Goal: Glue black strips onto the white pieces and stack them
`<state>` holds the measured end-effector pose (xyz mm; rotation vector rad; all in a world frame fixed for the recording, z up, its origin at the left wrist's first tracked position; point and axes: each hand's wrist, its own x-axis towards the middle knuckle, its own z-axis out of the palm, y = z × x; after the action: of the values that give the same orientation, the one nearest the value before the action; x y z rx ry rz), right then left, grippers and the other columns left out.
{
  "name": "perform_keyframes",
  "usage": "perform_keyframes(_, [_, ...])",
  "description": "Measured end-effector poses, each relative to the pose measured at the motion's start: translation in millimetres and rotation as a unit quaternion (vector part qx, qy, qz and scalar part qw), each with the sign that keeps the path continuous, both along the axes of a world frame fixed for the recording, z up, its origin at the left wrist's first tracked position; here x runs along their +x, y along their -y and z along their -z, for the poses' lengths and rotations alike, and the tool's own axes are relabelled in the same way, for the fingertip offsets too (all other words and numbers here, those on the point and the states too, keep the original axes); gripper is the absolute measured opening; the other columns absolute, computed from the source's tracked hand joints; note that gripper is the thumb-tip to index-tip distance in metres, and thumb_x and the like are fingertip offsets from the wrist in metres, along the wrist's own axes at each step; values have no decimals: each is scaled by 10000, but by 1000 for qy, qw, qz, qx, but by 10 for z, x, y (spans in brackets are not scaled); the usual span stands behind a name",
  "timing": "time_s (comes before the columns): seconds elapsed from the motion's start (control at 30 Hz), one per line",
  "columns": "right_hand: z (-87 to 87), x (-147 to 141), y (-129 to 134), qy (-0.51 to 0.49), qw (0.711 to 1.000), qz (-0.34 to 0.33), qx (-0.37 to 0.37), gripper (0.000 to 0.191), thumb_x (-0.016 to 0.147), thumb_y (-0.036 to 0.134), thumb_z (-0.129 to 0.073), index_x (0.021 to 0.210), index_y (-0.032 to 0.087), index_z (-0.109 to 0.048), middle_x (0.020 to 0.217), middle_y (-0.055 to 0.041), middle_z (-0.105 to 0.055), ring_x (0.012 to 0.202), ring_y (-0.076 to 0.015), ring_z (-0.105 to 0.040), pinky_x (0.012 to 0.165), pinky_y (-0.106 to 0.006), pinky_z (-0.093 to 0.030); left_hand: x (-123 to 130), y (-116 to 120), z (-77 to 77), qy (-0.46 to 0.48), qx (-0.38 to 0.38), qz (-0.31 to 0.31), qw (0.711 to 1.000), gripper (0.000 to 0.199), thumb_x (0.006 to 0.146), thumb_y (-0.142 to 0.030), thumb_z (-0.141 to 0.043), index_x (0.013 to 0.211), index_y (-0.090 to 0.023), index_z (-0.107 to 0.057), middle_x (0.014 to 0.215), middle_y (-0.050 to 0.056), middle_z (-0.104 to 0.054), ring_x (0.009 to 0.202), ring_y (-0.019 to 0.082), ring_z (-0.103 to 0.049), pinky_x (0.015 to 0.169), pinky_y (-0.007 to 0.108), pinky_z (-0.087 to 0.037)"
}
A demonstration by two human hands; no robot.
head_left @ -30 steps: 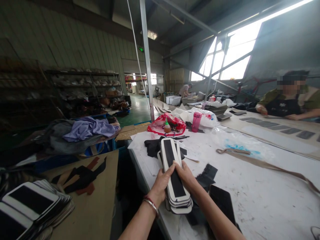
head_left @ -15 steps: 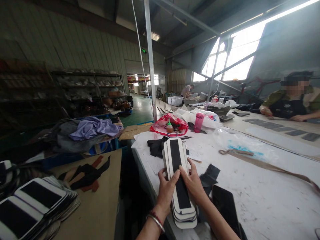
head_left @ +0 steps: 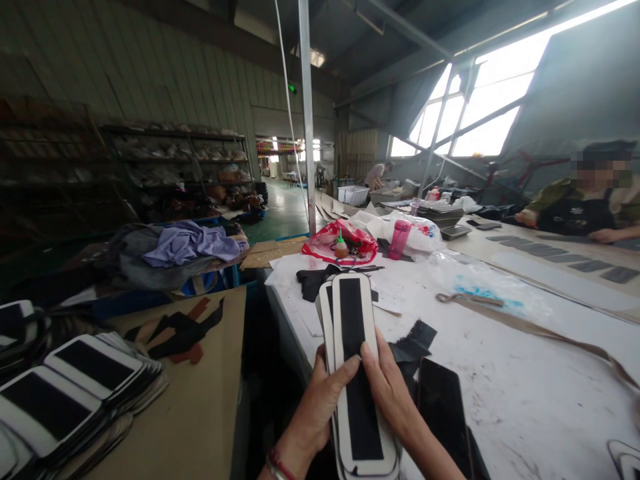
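Left hand (head_left: 317,403), banded at the wrist: clasped around the left edge of a stack of white panels with black centre strips (head_left: 353,320), thumb pressed on the top strip. Right hand (head_left: 389,383): wrapped around the right edge, thumb laid close beside the other. Stack: held lengthwise at the near edge of the white worktable (head_left: 525,373); since half a second ago, its lower end has been brought to the view's bottom border and an underlying panel's black strip exposed at upper left. Black cloth scrap (head_left: 419,339) and flat black device (head_left: 443,407): placed right of the hands. Red plastic bag (head_left: 316,248) and pink cup (head_left: 400,240): set beyond the stack. Second panel pile (head_left: 55,400): laid at far left.
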<state>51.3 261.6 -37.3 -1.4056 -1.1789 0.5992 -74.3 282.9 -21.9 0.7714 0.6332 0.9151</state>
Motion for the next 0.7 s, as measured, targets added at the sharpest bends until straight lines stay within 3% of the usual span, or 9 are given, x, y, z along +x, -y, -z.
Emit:
perform_keyframes(0.13, [-111, -244, 276, 6, 998, -46, -34, 639, 906, 530, -433, 1451, 206, -349, 1476, -88, -400, 1378, -249, -331, 1147, -454, -253, -321, 362, -60, -2, -14, -25, 1000, 752, 739, -317, -769, 1374, -222, -379, 1246, 117, -621, 1194, 300, -545, 1031, 415, -440])
perform_keyframes(0.23, [-12, -478, 554, 28, 997, -77, 4, 571, 914, 444, -467, 1429, 212, -386, 1416, -95, -482, 1335, -257, -403, 1116, -457, -321, -568, 741, -19, -13, -18, -41, 999, 885, 653, -360, -827, 1396, -238, -361, 1261, 121, -611, 1208, 325, -528, 1039, 440, -431])
perform_keyframes(0.37, [287, -725, 1096, 76, 989, -117, 48, 556, 923, 317, -492, 1451, 238, -336, 1456, -79, -433, 1354, -252, -375, 1097, -430, -367, -887, 1293, 196, -116, 6, -61, 991, 907, 525, -391, -884, 1318, -229, -475, 1214, 135, -635, 1143, 360, -571, 1000, 469, -459])
perform_keyframes(0.47, [392, -776, 1500, 151, 976, -154, 35, 590, 901, 313, -539, 1451, 256, -335, 1414, -88, -483, 1316, -277, -430, 1073, -449, -399, -1099, 1663, 404, -221, 38, -110, 968, 810, 544, -424, -853, 1255, -212, -530, 1215, 140, -632, 1119, 352, -586, 971, 452, -481])
perform_keyframes(0.57, [249, -757, 1815, 231, 959, -158, 40, 634, 881, 313, -575, 1456, 263, -313, 1372, -102, -512, 1243, -282, -508, 1027, -445, -452, -1285, 1944, 558, -310, 38, -184, 932, 780, 555, -397, -828, 1243, -189, -525, 1193, 140, -641, 1123, 344, -582, 976, 432, -476])
perform_keyframes(0.7, [-200, -761, 2104, 278, 945, -109, 131, 634, 892, 255, -549, 1467, 243, -284, 1336, -128, -482, 1170, -251, -546, 938, -376, -527, -1491, 2150, 594, -376, 23, -232, 897, 696, 523, -370, -818, 1144, -180, -566, 1044, 116, -692, 1057, 357, -609, 902, 436, -517])
